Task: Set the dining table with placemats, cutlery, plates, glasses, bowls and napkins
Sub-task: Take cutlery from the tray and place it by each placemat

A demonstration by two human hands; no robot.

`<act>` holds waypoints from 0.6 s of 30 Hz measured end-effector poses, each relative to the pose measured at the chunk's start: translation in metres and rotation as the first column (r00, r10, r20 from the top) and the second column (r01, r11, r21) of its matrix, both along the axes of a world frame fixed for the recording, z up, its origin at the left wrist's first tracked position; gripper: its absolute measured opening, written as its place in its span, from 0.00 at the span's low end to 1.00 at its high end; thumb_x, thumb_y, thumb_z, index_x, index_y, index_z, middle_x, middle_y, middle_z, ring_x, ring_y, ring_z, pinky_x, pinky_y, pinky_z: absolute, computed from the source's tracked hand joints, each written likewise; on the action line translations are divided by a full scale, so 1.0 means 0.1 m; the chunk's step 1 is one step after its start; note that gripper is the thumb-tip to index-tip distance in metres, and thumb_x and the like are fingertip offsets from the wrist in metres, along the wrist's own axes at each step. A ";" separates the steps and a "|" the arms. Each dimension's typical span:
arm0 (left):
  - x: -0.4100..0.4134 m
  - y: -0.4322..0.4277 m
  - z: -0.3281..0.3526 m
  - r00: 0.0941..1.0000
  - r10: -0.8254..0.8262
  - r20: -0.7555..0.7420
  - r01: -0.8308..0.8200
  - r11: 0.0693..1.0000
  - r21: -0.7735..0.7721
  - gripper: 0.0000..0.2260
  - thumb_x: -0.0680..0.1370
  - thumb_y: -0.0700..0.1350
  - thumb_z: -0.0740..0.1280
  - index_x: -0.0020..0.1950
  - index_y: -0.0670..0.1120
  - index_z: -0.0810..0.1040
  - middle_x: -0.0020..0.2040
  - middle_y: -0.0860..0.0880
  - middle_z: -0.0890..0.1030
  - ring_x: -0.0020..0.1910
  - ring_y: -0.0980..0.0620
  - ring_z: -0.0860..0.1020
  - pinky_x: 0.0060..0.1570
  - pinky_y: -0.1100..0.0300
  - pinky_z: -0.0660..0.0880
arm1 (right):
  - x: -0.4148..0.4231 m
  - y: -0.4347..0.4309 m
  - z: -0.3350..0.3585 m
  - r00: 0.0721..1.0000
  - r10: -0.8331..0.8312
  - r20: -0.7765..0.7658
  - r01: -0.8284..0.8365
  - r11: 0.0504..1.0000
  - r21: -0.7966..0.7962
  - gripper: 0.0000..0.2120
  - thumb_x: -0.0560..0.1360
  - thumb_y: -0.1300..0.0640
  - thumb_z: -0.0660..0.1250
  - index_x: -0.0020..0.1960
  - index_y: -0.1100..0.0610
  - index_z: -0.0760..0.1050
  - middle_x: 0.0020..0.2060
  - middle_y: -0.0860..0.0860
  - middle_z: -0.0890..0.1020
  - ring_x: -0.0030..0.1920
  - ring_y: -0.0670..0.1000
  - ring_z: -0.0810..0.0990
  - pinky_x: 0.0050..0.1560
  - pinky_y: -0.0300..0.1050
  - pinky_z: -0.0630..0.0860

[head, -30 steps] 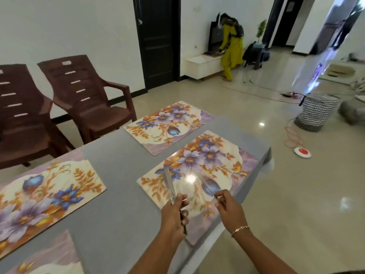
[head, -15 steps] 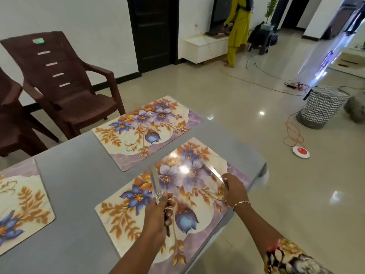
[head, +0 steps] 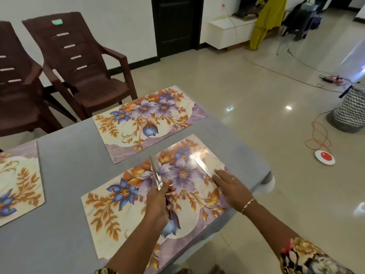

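Right, left grip [head: 158, 200] is curled round the handle of the held knife [head: 155, 171], blade pointing away over the middle of the near placemat [head: 110, 210]. Right grip [head: 231, 186] is spread flat, fingers straight, resting on the handle end of the second knife [head: 203, 168], which lies on that placemat's right part. Near placemat sits at the desk [head: 65, 194] corner, far placemat [head: 126, 135] just beyond it.
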State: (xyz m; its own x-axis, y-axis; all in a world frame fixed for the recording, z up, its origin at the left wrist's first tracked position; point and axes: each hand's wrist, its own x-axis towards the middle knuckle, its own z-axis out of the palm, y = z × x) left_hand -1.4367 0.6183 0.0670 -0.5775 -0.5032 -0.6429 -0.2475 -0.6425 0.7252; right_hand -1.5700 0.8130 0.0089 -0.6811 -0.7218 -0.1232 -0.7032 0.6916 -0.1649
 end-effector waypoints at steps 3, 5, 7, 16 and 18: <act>-0.05 0.11 0.02 1.000 0.009 0.026 -0.008 1.000 -0.022 0.06 0.78 0.42 0.65 0.48 0.39 0.76 0.33 0.47 0.74 0.18 0.58 0.65 0.17 0.69 0.60 | -0.07 0.02 0.01 0.987 0.153 0.039 -0.157 0.979 0.128 0.26 0.81 0.46 0.43 0.62 0.53 0.76 0.60 0.49 0.79 0.58 0.48 0.80 0.57 0.40 0.72; -0.08 0.18 0.06 0.999 -0.002 0.037 0.003 1.000 -0.029 0.07 0.79 0.43 0.63 0.48 0.40 0.77 0.33 0.47 0.75 0.20 0.58 0.65 0.18 0.69 0.60 | -0.09 0.01 0.00 0.984 0.179 0.017 -0.179 0.967 0.181 0.33 0.79 0.44 0.32 0.70 0.54 0.67 0.69 0.50 0.69 0.67 0.49 0.70 0.65 0.45 0.60; -0.11 0.23 0.08 0.998 -0.021 0.054 0.024 0.999 -0.047 0.09 0.80 0.46 0.62 0.47 0.41 0.78 0.34 0.47 0.75 0.21 0.57 0.66 0.19 0.68 0.60 | -0.10 0.02 -0.02 0.972 0.231 0.031 -0.233 0.964 0.130 0.35 0.76 0.40 0.30 0.74 0.54 0.59 0.72 0.48 0.57 0.72 0.50 0.58 0.69 0.48 0.49; -0.80 0.82 0.12 0.993 -0.108 -0.039 0.109 0.994 0.016 0.11 0.83 0.45 0.55 0.50 0.42 0.74 0.36 0.45 0.80 0.20 0.57 0.65 0.16 0.70 0.58 | -0.19 0.38 0.22 0.974 -0.049 0.223 0.138 0.905 -0.402 0.25 0.73 0.48 0.50 0.69 0.52 0.63 0.67 0.44 0.64 0.67 0.43 0.63 0.66 0.30 0.53; -1.02 1.07 0.14 0.989 -0.136 -0.060 0.137 0.990 0.023 0.10 0.83 0.45 0.53 0.49 0.43 0.71 0.37 0.44 0.80 0.18 0.58 0.64 0.16 0.70 0.57 | -0.26 0.64 0.24 0.960 -0.027 0.279 0.143 0.902 -0.408 0.26 0.71 0.56 0.49 0.69 0.51 0.56 0.66 0.43 0.57 0.68 0.41 0.58 0.67 0.27 0.49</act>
State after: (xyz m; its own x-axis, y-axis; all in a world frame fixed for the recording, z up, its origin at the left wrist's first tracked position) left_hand -1.5384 0.7252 0.0811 -0.6766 -0.3999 -0.6183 -0.2920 -0.6251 0.7238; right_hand -1.5965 0.8768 0.0330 -0.7277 -0.6859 -0.0029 -0.5360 0.5713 -0.6216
